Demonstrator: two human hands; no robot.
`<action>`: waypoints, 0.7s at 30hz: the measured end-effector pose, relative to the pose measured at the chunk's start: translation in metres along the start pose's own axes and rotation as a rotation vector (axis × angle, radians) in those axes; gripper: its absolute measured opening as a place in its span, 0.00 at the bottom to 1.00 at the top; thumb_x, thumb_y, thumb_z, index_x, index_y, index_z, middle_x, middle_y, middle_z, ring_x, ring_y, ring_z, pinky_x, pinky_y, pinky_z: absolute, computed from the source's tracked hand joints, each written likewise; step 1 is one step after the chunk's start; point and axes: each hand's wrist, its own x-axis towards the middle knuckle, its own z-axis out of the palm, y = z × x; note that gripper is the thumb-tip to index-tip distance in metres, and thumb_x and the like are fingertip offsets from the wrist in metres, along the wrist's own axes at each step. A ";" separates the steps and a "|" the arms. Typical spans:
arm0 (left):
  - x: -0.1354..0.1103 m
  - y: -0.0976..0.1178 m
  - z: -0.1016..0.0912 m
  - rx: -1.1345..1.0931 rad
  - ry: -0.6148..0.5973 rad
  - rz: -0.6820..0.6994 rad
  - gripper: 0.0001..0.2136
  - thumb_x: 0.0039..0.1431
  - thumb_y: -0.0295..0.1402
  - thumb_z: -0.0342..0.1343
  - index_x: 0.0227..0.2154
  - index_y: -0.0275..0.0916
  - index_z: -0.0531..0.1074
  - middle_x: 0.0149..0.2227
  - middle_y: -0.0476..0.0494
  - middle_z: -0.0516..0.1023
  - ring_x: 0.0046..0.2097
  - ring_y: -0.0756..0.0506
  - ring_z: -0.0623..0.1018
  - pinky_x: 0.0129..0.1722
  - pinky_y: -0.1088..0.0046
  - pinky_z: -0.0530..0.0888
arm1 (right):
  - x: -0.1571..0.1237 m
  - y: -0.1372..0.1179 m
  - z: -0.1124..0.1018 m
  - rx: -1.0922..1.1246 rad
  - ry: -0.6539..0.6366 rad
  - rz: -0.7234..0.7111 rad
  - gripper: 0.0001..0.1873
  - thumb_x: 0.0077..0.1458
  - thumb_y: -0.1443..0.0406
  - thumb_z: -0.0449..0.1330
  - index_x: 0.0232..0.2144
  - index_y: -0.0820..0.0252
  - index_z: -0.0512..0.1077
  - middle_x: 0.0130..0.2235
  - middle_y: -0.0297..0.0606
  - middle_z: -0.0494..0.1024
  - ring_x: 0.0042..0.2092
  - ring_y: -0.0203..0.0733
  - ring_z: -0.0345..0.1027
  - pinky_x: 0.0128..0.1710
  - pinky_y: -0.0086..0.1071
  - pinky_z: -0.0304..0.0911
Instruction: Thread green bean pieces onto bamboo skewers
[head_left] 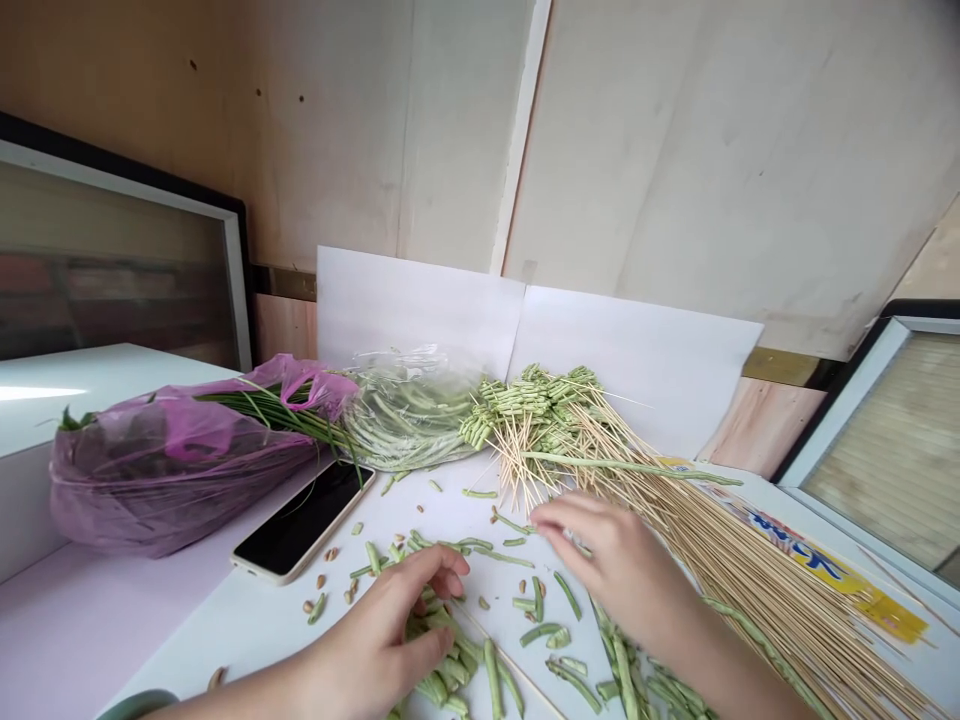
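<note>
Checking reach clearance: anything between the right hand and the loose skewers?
Nothing visible. The right hand lies against the near edge of the loose skewers, with only scattered bean pieces on the table around its fingers. A long bean lies across the skewers farther back, clear of the hand.

The single head view looks forward and down, close over the white table (247, 620), facing the wall (675, 150).

Pale plywood wall (675, 150) fills the far side, split by a white vertical strip (521, 130). Two white sheets (420, 300) lean against its foot. A dark-framed glass panel (112, 260) stands far left, a framed window (892, 430) at right. Soft daylight falls on the white counter (90, 620), brightest on the raised white ledge (97, 385) at left.
</note>
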 end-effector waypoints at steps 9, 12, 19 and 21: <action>-0.001 0.005 0.006 -0.016 0.097 -0.003 0.17 0.49 0.27 0.54 0.44 0.43 0.70 0.44 0.46 0.75 0.46 0.43 0.70 0.50 0.67 0.64 | 0.015 0.073 0.002 -0.406 0.184 0.031 0.17 0.60 0.67 0.54 0.51 0.63 0.71 0.49 0.47 0.77 0.52 0.54 0.65 0.50 0.50 0.60; 0.001 0.007 0.006 0.004 0.109 -0.003 0.16 0.49 0.27 0.54 0.44 0.43 0.70 0.44 0.47 0.75 0.46 0.43 0.69 0.49 0.68 0.64 | 0.013 0.071 0.007 -0.413 0.143 0.022 0.15 0.58 0.69 0.54 0.46 0.61 0.74 0.45 0.45 0.79 0.48 0.50 0.68 0.47 0.45 0.61; 0.003 0.005 0.005 0.017 0.177 0.031 0.14 0.52 0.29 0.55 0.43 0.43 0.71 0.42 0.46 0.75 0.45 0.42 0.70 0.48 0.67 0.65 | 0.013 0.057 -0.003 -0.358 0.193 -0.044 0.15 0.59 0.75 0.52 0.36 0.58 0.77 0.33 0.39 0.77 0.39 0.45 0.68 0.45 0.43 0.58; 0.005 0.000 0.004 0.012 0.201 0.054 0.14 0.53 0.30 0.55 0.44 0.44 0.71 0.43 0.45 0.75 0.46 0.42 0.70 0.49 0.67 0.65 | 0.012 0.049 -0.009 -0.327 0.228 -0.080 0.14 0.60 0.73 0.52 0.38 0.58 0.76 0.34 0.38 0.77 0.39 0.44 0.67 0.45 0.42 0.59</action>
